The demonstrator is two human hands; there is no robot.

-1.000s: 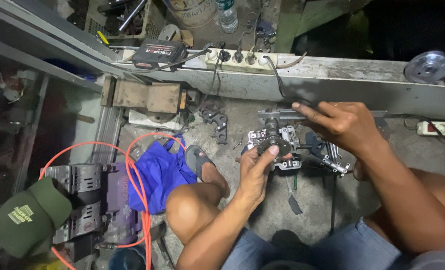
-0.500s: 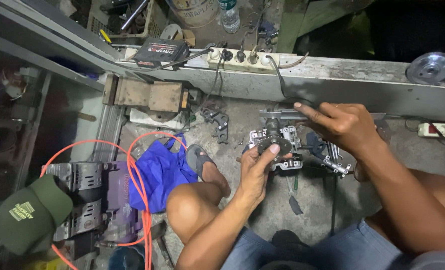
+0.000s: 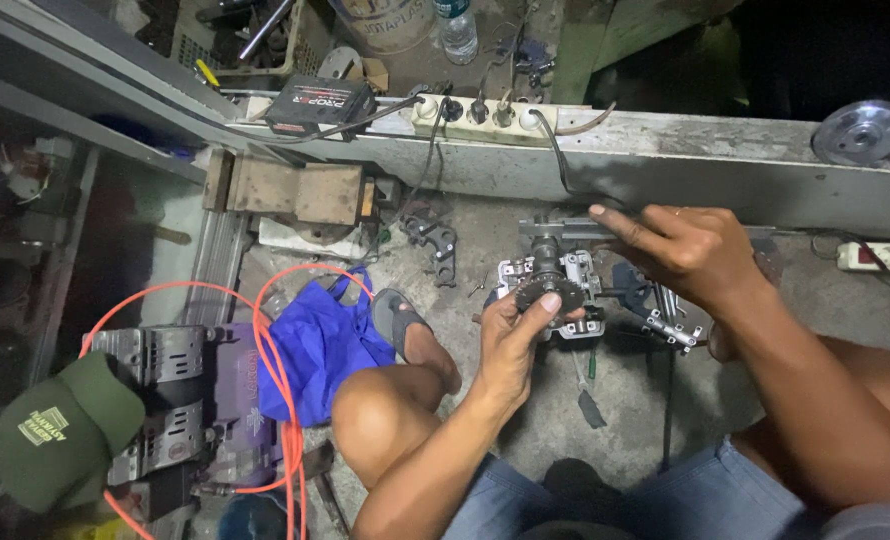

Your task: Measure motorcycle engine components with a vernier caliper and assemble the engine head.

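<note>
Head view, left to right. At the near left a green cap (image 3: 60, 428) bearing a pale rectangular patch lies beside a grey ribbed motor housing (image 3: 165, 395), over which an orange hose (image 3: 265, 380) loops. A crumpled blue cloth (image 3: 315, 345) lies to its right on the rough concrete floor (image 3: 485, 235). On the far ledge sit a flat black box with a red label (image 3: 317, 103) and a white power strip (image 3: 480, 115) with several plugs in it. At centre, the left hand (image 3: 510, 345) reaches up from the bent knee, forearm rising away from the viewer; thumb and fingers are closed around a dark toothed gear (image 3: 545, 295) that belongs to a bright metal engine part (image 3: 555, 285) resting on the floor. The right hand (image 3: 680, 250) comes in from the right, palm down, index finger stretched left and touching the far edge of the part; its remaining fingers are loosely curled, and whether they hold anything cannot be told. A round metal disc (image 3: 860, 130) lies on the ledge at far right.
</note>
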